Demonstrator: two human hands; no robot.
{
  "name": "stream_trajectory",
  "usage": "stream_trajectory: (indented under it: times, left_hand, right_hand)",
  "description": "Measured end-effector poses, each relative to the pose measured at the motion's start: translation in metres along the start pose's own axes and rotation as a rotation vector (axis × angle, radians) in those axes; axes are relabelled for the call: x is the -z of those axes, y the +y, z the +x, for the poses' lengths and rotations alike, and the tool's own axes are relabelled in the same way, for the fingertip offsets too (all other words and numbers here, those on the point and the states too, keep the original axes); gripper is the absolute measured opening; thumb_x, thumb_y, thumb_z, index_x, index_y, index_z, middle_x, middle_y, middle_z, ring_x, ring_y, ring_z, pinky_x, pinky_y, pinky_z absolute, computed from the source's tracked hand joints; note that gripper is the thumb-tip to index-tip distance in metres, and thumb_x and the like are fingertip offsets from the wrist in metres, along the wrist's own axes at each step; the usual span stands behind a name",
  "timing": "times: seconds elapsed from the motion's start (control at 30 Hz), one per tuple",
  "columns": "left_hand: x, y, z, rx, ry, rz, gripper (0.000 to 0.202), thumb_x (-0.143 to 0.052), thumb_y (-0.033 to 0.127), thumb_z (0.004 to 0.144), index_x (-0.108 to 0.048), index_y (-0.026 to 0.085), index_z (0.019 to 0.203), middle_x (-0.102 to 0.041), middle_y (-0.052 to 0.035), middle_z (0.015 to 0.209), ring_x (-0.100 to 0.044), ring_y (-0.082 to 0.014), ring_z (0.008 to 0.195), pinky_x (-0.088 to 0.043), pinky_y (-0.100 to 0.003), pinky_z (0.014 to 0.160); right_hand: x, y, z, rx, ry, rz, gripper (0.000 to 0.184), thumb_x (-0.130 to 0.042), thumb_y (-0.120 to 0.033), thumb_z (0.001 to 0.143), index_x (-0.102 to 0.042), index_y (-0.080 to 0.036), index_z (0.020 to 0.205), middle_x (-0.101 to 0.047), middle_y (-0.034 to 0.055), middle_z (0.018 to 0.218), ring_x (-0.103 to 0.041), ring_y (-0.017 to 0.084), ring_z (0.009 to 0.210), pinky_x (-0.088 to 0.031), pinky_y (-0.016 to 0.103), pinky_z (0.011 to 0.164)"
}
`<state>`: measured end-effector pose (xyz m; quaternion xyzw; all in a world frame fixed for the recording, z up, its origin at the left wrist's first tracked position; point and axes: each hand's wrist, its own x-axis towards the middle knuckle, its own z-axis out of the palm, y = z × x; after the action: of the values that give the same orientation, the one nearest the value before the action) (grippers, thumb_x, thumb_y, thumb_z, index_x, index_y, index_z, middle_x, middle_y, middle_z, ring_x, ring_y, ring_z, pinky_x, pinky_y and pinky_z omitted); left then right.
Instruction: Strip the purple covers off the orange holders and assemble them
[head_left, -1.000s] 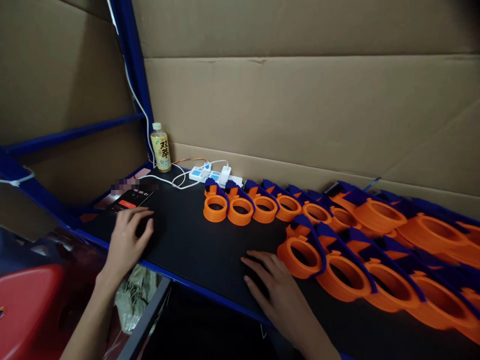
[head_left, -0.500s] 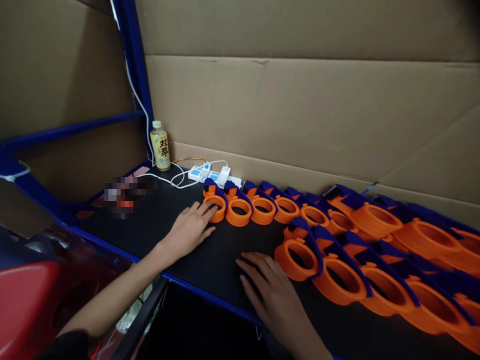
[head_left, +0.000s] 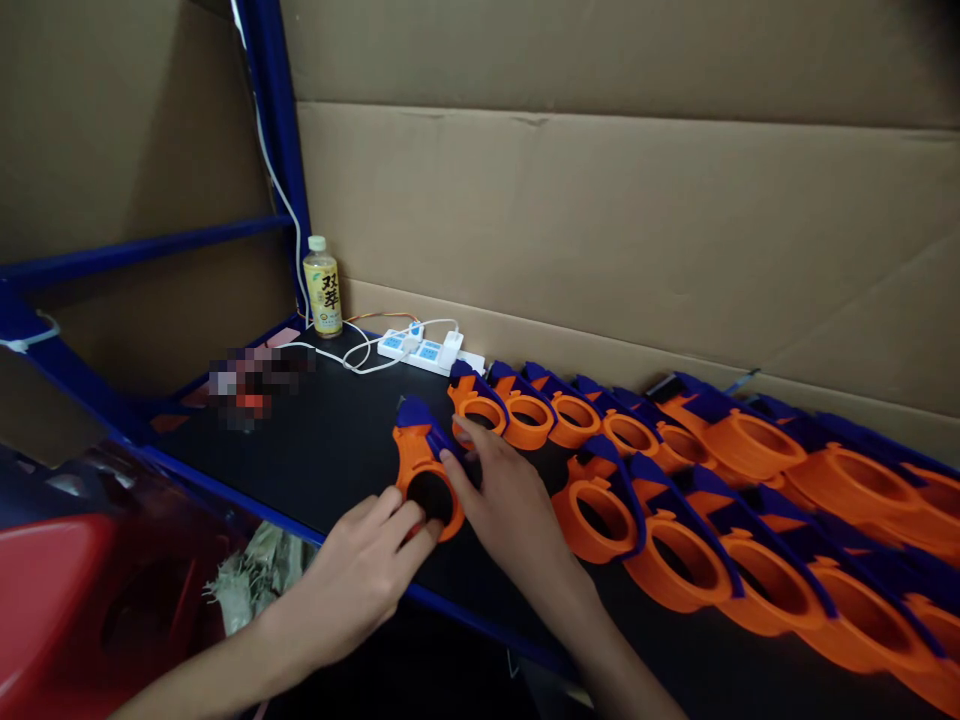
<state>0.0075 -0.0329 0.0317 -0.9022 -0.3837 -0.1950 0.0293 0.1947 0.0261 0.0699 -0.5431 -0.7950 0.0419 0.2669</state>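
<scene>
My left hand [head_left: 375,555] is closed on the ring of an orange and blue tape dispenser [head_left: 411,450], its fingertips inside the ring. The dispenser is tilted near the front edge of the black tabletop [head_left: 337,450]. My right hand [head_left: 510,490] is beside it, thumb and forefinger apart. The right thumb is by the blue side of this dispenser; whether it touches is unclear. The right forefinger reaches the ring of the nearest tape dispenser [head_left: 478,400] in the back row. The other right fingers are partly hidden.
More tape dispensers [head_left: 675,570] stand in two rows to the right. A power strip [head_left: 420,350] with white cables and a yellow-labelled bottle [head_left: 324,290] are at the back. Cardboard [head_left: 600,220] walls the rear. A red plastic object [head_left: 52,610] is at lower left.
My left hand has taken the end tape dispenser out of the back row and drawn it toward me. My right hand has moved up and left, close to it.
</scene>
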Motion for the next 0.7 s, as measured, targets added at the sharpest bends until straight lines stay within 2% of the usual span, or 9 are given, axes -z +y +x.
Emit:
stream_trajectory:
  times: [0.17,0.23,0.3,0.33,0.4,0.47,0.5,0.6,0.7]
  left_hand:
    - [-0.011,0.011,-0.009,-0.021,0.108,-0.117,0.04,-0.049,0.01,0.094,-0.054,0.018,0.132,-0.064,-0.0126,0.113,-0.059,-0.0244,0.089,-0.055,-0.042,0.074]
    - [-0.011,0.007,-0.008,0.115,0.261,-0.296,0.045,-0.059,0.02,0.092,-0.052,0.025,0.136,-0.056,-0.0133,0.132,-0.059,-0.0266,0.104,-0.055,-0.045,0.086]
    - [-0.009,-0.003,-0.003,0.343,0.441,-0.588,0.062,-0.068,0.035,0.087,-0.044,0.029,0.144,-0.039,-0.0138,0.152,-0.054,-0.0301,0.121,-0.051,-0.049,0.098]
    - [-0.008,-0.01,0.0,0.452,0.5,-0.774,0.068,-0.066,0.038,0.088,-0.036,0.03,0.148,-0.035,-0.0142,0.155,-0.052,-0.0303,0.125,-0.052,-0.048,0.098]
    - [-0.009,-0.024,0.011,0.566,0.458,-1.188,0.061,-0.056,0.046,0.093,-0.036,0.028,0.147,-0.044,-0.0147,0.15,-0.056,-0.0294,0.123,-0.055,-0.045,0.093]
    - [-0.012,-0.033,0.023,0.674,0.29,-1.548,0.049,-0.054,0.052,0.093,-0.053,0.02,0.132,-0.059,-0.0156,0.133,-0.064,-0.0283,0.11,-0.058,-0.041,0.083]
    - [-0.014,-0.034,0.028,0.755,0.294,-1.65,0.045,-0.058,0.052,0.091,-0.059,0.018,0.12,-0.065,-0.0145,0.121,-0.067,-0.0268,0.102,-0.058,-0.037,0.079]
    - [-0.019,-0.031,0.04,0.877,0.421,-1.734,0.038,-0.069,0.05,0.084,-0.061,0.017,0.101,-0.07,-0.0063,0.094,-0.069,-0.0202,0.083,-0.056,-0.029,0.07]
    - [-0.022,-0.024,0.043,0.884,0.446,-1.752,0.038,-0.072,0.048,0.081,-0.06,0.018,0.101,-0.068,-0.0024,0.083,-0.068,-0.0178,0.068,-0.054,-0.026,0.059]
  right_hand:
    - [-0.003,-0.003,0.012,0.037,-0.102,-0.088,0.03,-0.043,-0.038,0.101,-0.063,-0.02,0.115,-0.072,0.0076,0.105,-0.07,0.021,0.092,-0.054,0.033,0.081]
    - [-0.002,-0.001,0.011,0.038,-0.09,-0.126,0.031,-0.041,-0.037,0.102,-0.063,-0.019,0.116,-0.072,0.0079,0.105,-0.07,0.021,0.09,-0.054,0.033,0.079]
    - [0.0,-0.001,0.009,0.057,-0.056,-0.169,0.034,-0.039,-0.035,0.103,-0.061,-0.019,0.123,-0.071,0.0091,0.109,-0.07,0.022,0.093,-0.054,0.034,0.081]
    - [0.001,-0.002,0.007,0.076,-0.038,-0.192,0.035,-0.038,-0.034,0.103,-0.059,-0.018,0.126,-0.071,0.01,0.111,-0.07,0.023,0.094,-0.054,0.035,0.082]
    - [0.002,-0.007,0.005,0.138,-0.033,-0.237,0.037,-0.037,-0.032,0.104,-0.056,-0.016,0.131,-0.071,0.0116,0.11,-0.07,0.023,0.095,-0.054,0.034,0.081]
    - [0.001,-0.016,0.003,0.225,-0.061,-0.28,0.036,-0.037,-0.029,0.104,-0.055,-0.014,0.132,-0.071,0.0119,0.106,-0.07,0.022,0.09,-0.054,0.032,0.075]
    - [0.001,-0.021,0.002,0.263,-0.078,-0.306,0.035,-0.039,-0.027,0.103,-0.055,-0.014,0.13,-0.071,0.0115,0.102,-0.07,0.021,0.086,-0.053,0.031,0.07]
    - [-0.001,-0.032,0.0,0.328,-0.13,-0.408,0.024,-0.043,-0.022,0.101,-0.059,-0.012,0.116,-0.069,0.0094,0.089,-0.068,0.02,0.073,-0.048,0.03,0.058]
    - [-0.002,-0.037,-0.001,0.36,-0.193,-0.458,0.013,-0.048,-0.016,0.098,-0.059,-0.012,0.105,-0.068,0.0076,0.083,-0.066,0.019,0.067,-0.043,0.029,0.054]
